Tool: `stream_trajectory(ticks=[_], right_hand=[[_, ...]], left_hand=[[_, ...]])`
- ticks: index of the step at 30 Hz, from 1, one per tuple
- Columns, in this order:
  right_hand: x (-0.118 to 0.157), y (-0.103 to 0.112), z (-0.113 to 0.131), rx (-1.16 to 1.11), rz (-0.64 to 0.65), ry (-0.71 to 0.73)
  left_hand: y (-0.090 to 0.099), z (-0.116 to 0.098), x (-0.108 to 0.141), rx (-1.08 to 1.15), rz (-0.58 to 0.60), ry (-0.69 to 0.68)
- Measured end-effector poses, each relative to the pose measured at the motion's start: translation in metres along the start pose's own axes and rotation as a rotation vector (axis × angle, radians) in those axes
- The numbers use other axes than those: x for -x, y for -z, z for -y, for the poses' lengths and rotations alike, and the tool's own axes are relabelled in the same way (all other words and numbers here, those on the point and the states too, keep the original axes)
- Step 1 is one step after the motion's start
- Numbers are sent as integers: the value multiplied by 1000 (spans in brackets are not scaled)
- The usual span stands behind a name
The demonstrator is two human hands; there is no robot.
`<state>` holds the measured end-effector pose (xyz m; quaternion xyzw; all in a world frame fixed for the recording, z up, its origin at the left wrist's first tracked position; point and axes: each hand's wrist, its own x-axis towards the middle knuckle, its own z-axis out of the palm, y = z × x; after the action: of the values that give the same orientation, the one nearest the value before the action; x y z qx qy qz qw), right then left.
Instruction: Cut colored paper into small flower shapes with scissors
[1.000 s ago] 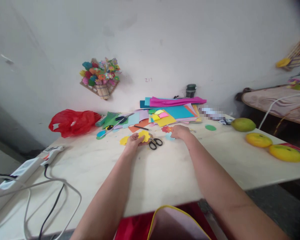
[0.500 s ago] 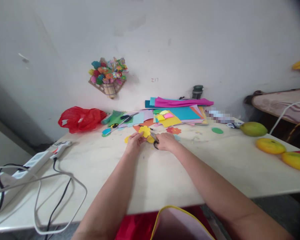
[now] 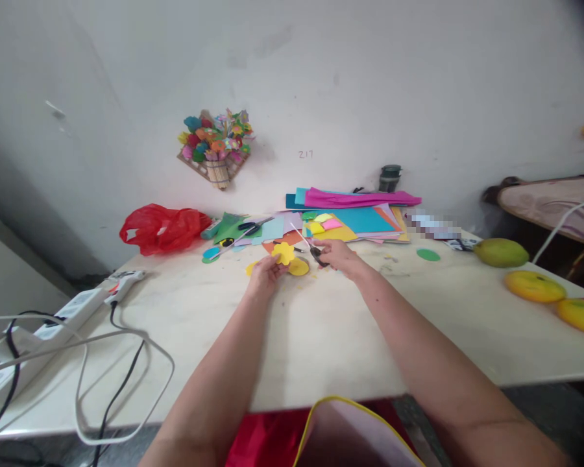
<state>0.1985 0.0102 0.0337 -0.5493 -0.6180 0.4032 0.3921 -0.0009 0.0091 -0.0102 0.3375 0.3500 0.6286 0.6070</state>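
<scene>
You held a yellow flower (image 3: 283, 251) and scissors (image 3: 318, 255)

Your left hand (image 3: 267, 275) pinched the yellow flower by its lower left edge, above the desk (image 3: 214, 337). Your right hand (image 3: 339, 257) had its grip around the scissors' dark handles, the blades pointing up and away, apart from the yellow flower. A yellow disc (image 3: 300, 266) lay between your hands. Farther back were coloured sheets (image 3: 367, 221), with a red plastic bag (image 3: 168, 228) to their left.
</scene>
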Motion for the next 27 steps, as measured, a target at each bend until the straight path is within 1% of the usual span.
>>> stream_trajectory(ticks=[2, 4, 7, 11, 14, 17, 21, 24, 27], right_hand=[[1, -3, 0, -136, 9, 31], [1, -7, 0, -196, 28, 51], [1, -12, -2, -215, 61, 84], [1, -17, -2, -219, 67, 123], [4, -20, 0, -248, 61, 113], [7, -23, 2, -331, 45, 93], [6, -25, 1, -440, 26, 92], [4, -25, -1, -460, 21, 108], [4, -27, -1, -460, 18, 128]], left_hand=[[1, 1, 0, -22, 25, -4], [2, 2, -1, -40, 58, -8], [4, 4, -2, -66, 85, -9], [3, 4, -1, -103, 122, -11], [1, 3, 2, -145, 160, 5], [-1, 2, 5, -182, 195, 24], [-3, 1, 6, -197, 218, 58], [-4, 2, 7, -224, 236, 81], [-4, 3, 7, -228, 225, 63]])
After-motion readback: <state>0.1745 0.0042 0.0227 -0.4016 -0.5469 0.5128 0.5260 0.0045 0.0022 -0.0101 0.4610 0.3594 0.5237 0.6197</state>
